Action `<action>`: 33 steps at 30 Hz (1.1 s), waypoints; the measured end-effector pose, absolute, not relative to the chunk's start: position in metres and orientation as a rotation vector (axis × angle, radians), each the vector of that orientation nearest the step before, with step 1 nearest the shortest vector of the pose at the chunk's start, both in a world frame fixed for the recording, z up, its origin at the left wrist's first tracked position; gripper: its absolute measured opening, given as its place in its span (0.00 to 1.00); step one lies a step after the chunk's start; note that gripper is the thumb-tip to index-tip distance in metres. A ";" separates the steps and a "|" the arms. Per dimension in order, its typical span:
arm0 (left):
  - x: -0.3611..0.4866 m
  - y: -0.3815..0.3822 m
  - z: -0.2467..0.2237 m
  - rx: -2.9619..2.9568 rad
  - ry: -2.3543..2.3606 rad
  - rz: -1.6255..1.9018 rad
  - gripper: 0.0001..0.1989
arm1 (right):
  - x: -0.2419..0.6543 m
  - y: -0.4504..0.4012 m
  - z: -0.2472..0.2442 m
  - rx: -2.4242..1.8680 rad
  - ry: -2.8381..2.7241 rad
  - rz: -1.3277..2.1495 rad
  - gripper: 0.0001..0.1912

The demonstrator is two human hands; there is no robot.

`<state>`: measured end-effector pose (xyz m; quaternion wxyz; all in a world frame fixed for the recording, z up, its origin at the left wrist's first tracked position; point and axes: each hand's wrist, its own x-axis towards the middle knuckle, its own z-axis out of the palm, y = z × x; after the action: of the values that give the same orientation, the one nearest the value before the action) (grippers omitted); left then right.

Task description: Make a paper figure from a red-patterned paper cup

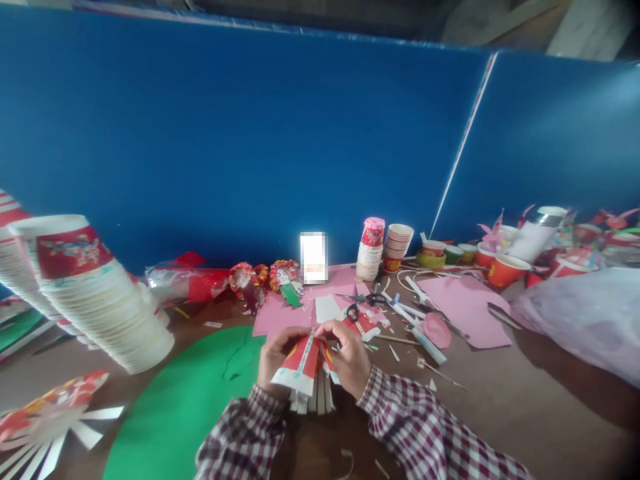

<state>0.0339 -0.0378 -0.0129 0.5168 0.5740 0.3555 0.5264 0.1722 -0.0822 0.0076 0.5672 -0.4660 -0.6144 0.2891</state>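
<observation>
Between my hands is a red and white paper cup (pixel 299 365), its wall cut into strips that fan downward toward me. My left hand (pixel 273 360) grips its left side, fingers curled round it. On the opposite side my right hand (pixel 351 357) pinches the cup near its top, thumb and fingers close together. Just beyond the hands lie pink paper (pixel 270 322), a white paper piece (pixel 327 309) and black-handled scissors (pixel 353 312). A large green paper sheet (pixel 185 393) spreads out under and left of my left arm.
Tall leaning stacks of paper cups (pixel 107 313) stand at the left, above a cut cup with splayed strips (pixel 45 427). Shorter cup stacks (pixel 370 257) are at the back. Glue sticks (pixel 427 343), a pink sheet (pixel 463 307) and a plastic bag (pixel 590 320) lie rightward. A blue partition (pixel 250 147) rises behind.
</observation>
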 end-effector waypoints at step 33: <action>0.034 -0.038 -0.004 1.320 0.965 1.028 0.11 | 0.178 -0.067 -0.007 -1.059 -1.144 1.125 0.12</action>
<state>0.0345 -0.0378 -0.0036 0.5689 0.5620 0.4108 0.4380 0.1783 -0.0670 -0.0068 0.5725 -0.4518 -0.4879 0.4796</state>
